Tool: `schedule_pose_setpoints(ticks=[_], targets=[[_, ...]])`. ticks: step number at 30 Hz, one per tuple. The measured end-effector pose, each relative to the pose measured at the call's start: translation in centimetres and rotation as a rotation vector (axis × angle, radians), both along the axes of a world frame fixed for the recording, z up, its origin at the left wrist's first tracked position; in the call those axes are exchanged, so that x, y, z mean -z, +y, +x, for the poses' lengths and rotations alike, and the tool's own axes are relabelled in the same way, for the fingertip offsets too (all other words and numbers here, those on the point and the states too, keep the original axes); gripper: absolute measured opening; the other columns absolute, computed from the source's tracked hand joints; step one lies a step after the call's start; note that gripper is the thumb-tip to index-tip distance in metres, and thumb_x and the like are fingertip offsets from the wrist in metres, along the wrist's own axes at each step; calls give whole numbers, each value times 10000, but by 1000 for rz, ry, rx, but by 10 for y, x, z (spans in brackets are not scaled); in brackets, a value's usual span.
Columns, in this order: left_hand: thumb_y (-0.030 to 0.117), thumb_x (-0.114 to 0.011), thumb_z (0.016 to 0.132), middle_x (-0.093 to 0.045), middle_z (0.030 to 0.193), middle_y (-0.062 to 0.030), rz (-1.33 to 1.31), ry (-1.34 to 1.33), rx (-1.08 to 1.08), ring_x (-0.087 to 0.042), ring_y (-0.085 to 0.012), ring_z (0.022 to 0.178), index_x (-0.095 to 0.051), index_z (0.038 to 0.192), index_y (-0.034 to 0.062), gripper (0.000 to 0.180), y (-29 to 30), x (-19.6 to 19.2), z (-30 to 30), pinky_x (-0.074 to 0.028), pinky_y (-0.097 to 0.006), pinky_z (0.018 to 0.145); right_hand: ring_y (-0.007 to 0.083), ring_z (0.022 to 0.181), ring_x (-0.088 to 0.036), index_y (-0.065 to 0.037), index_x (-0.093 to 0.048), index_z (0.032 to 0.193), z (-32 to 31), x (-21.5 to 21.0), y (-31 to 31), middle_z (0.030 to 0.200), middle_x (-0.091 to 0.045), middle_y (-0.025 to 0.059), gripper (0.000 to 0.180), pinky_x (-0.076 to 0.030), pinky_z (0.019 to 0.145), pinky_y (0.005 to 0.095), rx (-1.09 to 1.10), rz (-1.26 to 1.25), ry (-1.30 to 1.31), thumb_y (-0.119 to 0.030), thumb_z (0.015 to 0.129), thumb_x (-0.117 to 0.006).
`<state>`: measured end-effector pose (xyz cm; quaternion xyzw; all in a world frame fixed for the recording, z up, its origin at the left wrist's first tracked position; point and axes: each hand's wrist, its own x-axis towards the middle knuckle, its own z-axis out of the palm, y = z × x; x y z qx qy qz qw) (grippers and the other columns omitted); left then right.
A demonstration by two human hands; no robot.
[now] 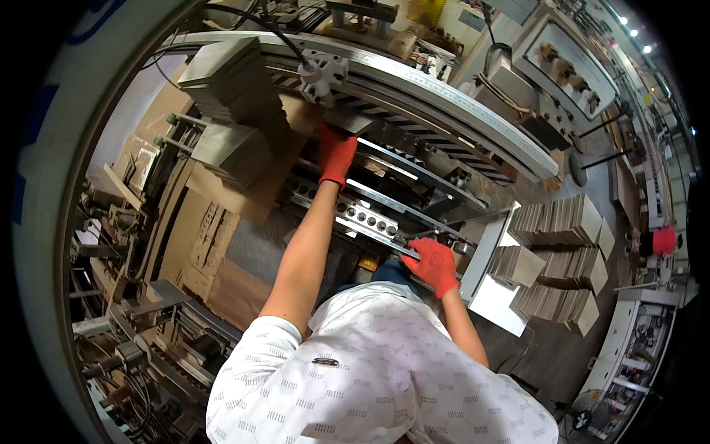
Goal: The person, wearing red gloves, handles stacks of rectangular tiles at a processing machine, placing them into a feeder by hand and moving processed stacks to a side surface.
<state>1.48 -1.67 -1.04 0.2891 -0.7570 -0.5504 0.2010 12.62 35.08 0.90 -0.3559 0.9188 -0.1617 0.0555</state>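
Over the machine frame [436, 96]: reaching left hand [336, 155], red-gloved, up to the grey metal plate [347, 122] under the white bracket [322, 74], fingers touching the plate; whether clamped, cannot tell. Resting right hand [434, 265], also red-gloved, fingers curled around the dark rail [414, 238] beside the perforated bar [366, 218]. Cardboard stacks [562, 222] sitting well right.

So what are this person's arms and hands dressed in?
Both hands wear snug red work gloves that end at the wrist: the left hand and the right hand. The forearms are bare from the glove cuffs up to the short sleeves. The shirt is white with a fine pattern of small grey dashes, and a small dark clip sits on its front.
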Motion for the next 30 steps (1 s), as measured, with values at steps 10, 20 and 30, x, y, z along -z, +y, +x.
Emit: schedule_pose_setpoints(ticks=[10, 20, 30], targets=[[114, -599, 843, -519, 1530, -233, 19, 88, -152, -553, -384, 1358, -275, 1589, 34, 817, 14, -34, 11, -434, -433, 1120, 292, 993, -698, -145, -728, 1117, -2, -15, -6, 1022, -714, 65, 429, -548, 817, 418, 4, 55, -84, -489, 860, -735], [133, -545, 886, -474, 1571, -229, 31, 157, -208, -463, -439, 1424, -322, 1598, 112, 746, 3, 0, 3, -410, -462, 1150, 300, 908, -699, -116, -738, 1101, 1, -8, -4, 946, -717, 82, 387, -562, 777, 416, -48, -75, 60, -408, 850, -777], [92, -506, 968, -447, 1591, -224, 61, 168, -178, -432, -416, 1456, -293, 1594, 72, 661, 2, -6, 2, -374, -447, 1179, 324, 1001, -736, -164, -746, 1181, 0, -13, -3, 1137, -756, 134, 443, -584, 852, 411, -46, -62, -41, -473, 866, -774]])
